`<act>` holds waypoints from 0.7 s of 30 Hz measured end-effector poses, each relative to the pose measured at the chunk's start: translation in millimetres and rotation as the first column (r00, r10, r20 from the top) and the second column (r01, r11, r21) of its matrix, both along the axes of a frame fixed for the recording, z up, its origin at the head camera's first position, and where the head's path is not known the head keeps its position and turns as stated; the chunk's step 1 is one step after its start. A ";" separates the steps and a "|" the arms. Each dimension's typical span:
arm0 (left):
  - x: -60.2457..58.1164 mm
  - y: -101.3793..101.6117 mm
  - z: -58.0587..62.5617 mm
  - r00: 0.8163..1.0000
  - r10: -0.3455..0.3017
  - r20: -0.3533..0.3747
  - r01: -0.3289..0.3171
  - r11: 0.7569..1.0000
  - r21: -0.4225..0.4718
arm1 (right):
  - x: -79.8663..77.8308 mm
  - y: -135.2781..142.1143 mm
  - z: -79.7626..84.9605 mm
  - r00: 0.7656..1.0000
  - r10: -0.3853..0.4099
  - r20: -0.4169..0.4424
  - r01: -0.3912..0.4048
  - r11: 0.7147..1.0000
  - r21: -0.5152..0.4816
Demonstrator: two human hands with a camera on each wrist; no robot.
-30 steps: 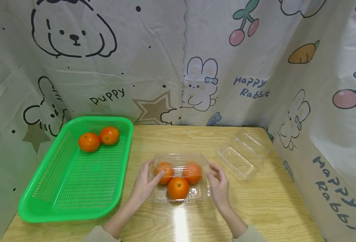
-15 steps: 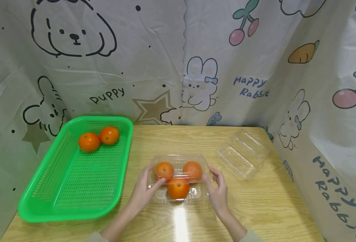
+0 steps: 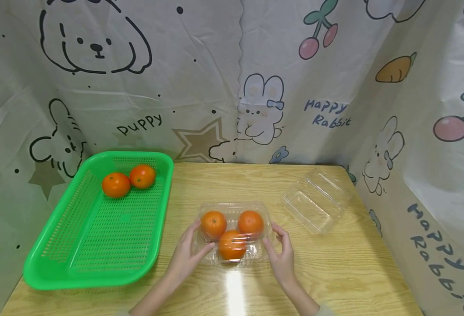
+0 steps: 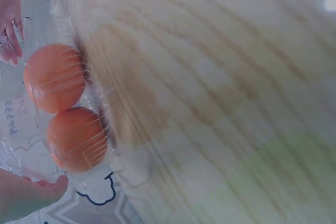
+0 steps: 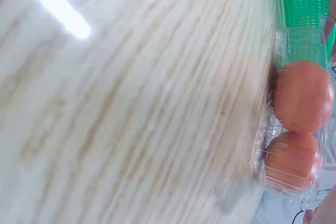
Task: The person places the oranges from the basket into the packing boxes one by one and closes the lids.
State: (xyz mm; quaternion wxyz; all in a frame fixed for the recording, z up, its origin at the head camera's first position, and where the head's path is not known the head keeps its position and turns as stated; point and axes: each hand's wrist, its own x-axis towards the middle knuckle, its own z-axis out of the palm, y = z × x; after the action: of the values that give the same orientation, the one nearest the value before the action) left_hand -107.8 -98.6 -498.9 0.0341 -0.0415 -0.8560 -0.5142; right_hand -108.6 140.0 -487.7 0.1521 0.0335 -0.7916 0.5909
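Note:
A clear plastic clamshell box [image 3: 232, 206] stands mid-table with three oranges inside: one at back left [image 3: 214, 224], another at back right [image 3: 251, 223] and a third in front [image 3: 232, 246]. Its lid slants over the fruit, and the front edge crosses above the front orange. My left hand [image 3: 184, 252] holds the lid's left side, thumb toward the front edge. On the opposite side my right hand [image 3: 283, 259] holds it likewise between thumb and fingers. Both wrist views show two oranges through the ribbed plastic wall; the left hand's thumb [image 4: 31, 195] appears low in the left one.
A green perforated basket [image 3: 98, 237] with two oranges [image 3: 129, 181] at its back stands on the left. Another clear plastic box [image 3: 315, 202], opened flat, lies at back right. Printed cloth [image 3: 208, 87] hangs behind and along the sides of the wooden table [image 3: 350, 263].
Both hands have come slightly toward me, bringing the lid's front edge forward and down from over the back oranges to over the front one. The basket and the other box have stayed put.

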 end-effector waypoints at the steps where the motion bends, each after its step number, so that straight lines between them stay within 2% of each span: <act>1: 0.5 -0.3 -1.0 1.000 0.001 -0.005 -0.001 1.000 -0.002 | 0.3 0.0 -1.3 1.000 0.000 -0.005 0.000 1.000 0.005; 9: 5.1 -1.6 -7.4 1.000 -0.005 -0.006 0.005 1.000 -0.004 | 2.4 -0.4 -10.6 0.999 -0.002 -0.053 0.004 1.000 0.030; 17: 6.1 -3.2 -16.0 0.998 -0.007 -0.063 0.005 1.000 -0.025 | 4.8 -0.5 -16.9 0.995 0.003 -0.098 0.001 0.999 0.043; 21: 6.1 -3.5 -19.1 0.998 -0.008 -0.068 0.006 1.000 -0.030 | 5.2 -0.7 -18.3 0.995 -0.007 -0.096 0.013 0.998 0.058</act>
State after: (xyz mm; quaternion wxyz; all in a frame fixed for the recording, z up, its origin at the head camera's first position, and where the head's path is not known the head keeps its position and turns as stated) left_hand -101.6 -102.1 -518.0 0.0608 -0.0623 -0.8618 -0.4997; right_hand -103.5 139.3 -506.0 0.1918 0.0623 -0.8004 0.5645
